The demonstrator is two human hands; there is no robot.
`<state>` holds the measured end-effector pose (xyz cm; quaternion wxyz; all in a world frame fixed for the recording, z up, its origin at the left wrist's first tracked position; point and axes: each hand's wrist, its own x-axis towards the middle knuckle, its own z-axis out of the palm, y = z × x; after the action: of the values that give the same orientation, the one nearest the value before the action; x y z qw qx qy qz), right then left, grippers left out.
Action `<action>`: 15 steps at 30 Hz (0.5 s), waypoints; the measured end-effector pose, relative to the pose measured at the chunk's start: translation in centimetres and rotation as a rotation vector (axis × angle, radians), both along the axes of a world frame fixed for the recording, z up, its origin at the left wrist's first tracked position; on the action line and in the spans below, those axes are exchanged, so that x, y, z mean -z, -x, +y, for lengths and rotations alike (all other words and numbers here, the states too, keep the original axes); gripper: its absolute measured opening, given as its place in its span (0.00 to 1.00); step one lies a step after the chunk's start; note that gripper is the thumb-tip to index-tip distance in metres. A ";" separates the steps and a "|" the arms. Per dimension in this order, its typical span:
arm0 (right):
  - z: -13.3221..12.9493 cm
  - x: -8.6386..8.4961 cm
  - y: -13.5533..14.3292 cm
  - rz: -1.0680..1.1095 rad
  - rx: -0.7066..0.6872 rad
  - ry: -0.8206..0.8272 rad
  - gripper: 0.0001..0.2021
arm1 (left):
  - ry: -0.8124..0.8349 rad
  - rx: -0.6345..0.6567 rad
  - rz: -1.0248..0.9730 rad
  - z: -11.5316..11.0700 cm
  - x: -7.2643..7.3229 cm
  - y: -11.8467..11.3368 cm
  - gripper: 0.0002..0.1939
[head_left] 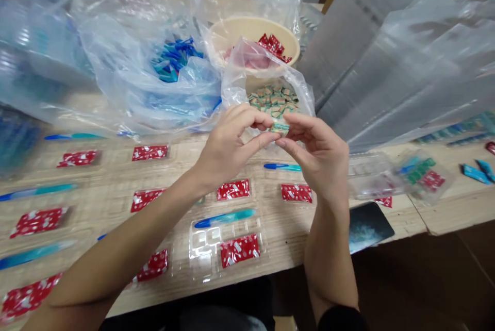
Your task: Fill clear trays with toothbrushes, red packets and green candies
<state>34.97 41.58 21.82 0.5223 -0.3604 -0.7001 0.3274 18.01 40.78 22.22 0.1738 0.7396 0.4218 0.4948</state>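
Between both hands, just in front of a clear bag of similar pieces, is a small green-and-tan block. My left hand pinches its left side with thumb and fingertips. On the other side, the thumb and fingers of my right hand close on it too. Below the hands lie clear plastic trays with moulded compartments. A red packet with white marks and a blue-to-turquoise slim tool sit in the nearest tray. My left forearm hides part of the trays behind it.
A cream basin of red packets stands at the back, beside a large clear bag of blue pieces. Stacked clear plastic rises at right. A dark phone-like slab lies at the table's front edge.
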 end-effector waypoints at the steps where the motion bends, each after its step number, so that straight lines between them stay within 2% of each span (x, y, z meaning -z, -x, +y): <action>1: -0.3 -0.3 -0.1 -0.012 -0.004 0.028 0.12 | 0.043 0.024 -0.006 -0.2 -0.3 0.0 0.03; 4: -1.5 -0.7 -0.8 -0.037 -0.036 0.136 0.10 | 0.160 0.120 -0.005 -1.2 -0.7 0.1 0.04; 7: -2.7 0.5 -1.9 -0.050 -0.086 0.278 0.11 | 0.240 0.209 0.019 -2.4 0.1 0.3 0.05; 9: -3.2 2.0 -2.9 -0.081 -0.061 0.357 0.12 | 0.276 0.214 0.027 -3.2 1.5 0.7 0.08; 12: -3.4 4.4 -3.9 -0.241 -0.014 0.438 0.09 | 0.286 0.196 0.122 -3.9 4.1 1.2 0.09; 15: -3.5 5.6 -3.8 -0.423 -0.060 0.518 0.05 | 0.230 0.228 0.290 -4.2 6.3 1.2 0.09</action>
<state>38.77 38.04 16.26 0.2466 -0.5203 -0.6967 0.4279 16.84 36.56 15.94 0.2492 0.8213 0.4096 0.3091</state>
